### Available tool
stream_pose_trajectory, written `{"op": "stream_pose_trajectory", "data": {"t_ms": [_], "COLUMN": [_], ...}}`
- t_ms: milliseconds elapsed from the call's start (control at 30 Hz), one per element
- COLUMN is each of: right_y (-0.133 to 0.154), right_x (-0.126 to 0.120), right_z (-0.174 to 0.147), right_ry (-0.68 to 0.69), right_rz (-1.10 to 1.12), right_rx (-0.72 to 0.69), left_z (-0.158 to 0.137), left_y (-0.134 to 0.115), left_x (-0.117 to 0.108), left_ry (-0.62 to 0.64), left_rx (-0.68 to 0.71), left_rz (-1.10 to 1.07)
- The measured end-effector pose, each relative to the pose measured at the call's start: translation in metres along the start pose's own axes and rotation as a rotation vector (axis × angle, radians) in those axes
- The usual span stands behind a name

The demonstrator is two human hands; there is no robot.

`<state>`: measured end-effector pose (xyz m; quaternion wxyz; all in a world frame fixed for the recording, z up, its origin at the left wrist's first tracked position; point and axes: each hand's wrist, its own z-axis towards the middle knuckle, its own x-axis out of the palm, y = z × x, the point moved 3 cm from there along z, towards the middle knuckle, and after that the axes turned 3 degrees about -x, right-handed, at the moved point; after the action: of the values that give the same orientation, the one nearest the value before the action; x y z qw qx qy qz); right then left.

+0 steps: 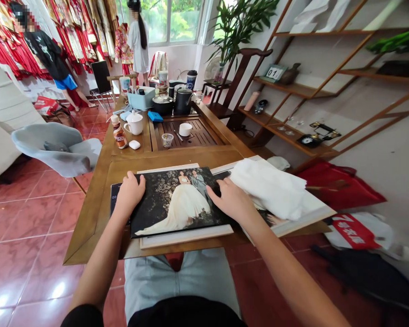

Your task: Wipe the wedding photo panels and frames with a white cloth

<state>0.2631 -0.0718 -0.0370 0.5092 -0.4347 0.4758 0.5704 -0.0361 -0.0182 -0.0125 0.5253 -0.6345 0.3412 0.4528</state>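
Observation:
A dark wedding photo print (pixel 157 190), showing a couple with a long white gown, lies over a pale wooden frame (pixel 187 240) on the table. My left hand (pixel 132 188) grips the print at its left edge, fingers curled around the side. At the opposite edge, my right hand (pixel 233 197) has its thumb on the print's face; its other fingers are partly hidden. Right of that hand, a bundled white cloth (pixel 269 188) covers part of another framed picture (pixel 313 211). A dark phone-like device (pixel 114 196) shows beside my left wrist.
On the wooden table (pixel 98 218) stand a brown-labelled bottle (pixel 119 132), a white lidded mug (pixel 134 122), a small white cup (pixel 185 130) and a black kettle (pixel 183 101). A grey chair (pixel 51 145) is at left, shelves (pixel 300 88) at right. Two people are in the background.

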Motion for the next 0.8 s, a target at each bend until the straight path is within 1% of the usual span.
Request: {"op": "stream_pose_trajectory", "data": {"t_ms": [133, 233, 367, 467, 600, 700, 800], "right_y": [0.003, 0.006, 0.011, 0.015, 0.019, 0.023, 0.032], "right_x": [0.002, 0.003, 0.003, 0.003, 0.008, 0.008, 0.001], "right_z": [-0.005, -0.009, -0.014, -0.017, -0.020, -0.024, -0.038], "right_ry": [-0.021, -0.036, -0.053, -0.072, -0.103, -0.121, -0.150], "right_rz": [0.017, 0.020, 0.017, 0.015, 0.008, 0.010, 0.010], "right_rx": [-0.019, -0.030, -0.061, -0.091, -0.114, -0.112, -0.116], "left_z": [0.009, 0.011, 0.013, 0.019, 0.029, 0.033, 0.035], "left_y": [0.008, 0.011, 0.014, 0.020, 0.029, 0.032, 0.033], "left_x": [-0.006, -0.008, -0.008, -0.008, -0.009, -0.010, -0.010], "left_ry": [-0.021, -0.020, -0.007, -0.005, -0.002, -0.022, -0.043], "left_rx": [-0.019, -0.047, -0.039, -0.040, -0.074, -0.068, -0.063], "left_rz": [-0.144, -0.163, -0.197, -0.245, -0.310, -0.407, -0.531]}}
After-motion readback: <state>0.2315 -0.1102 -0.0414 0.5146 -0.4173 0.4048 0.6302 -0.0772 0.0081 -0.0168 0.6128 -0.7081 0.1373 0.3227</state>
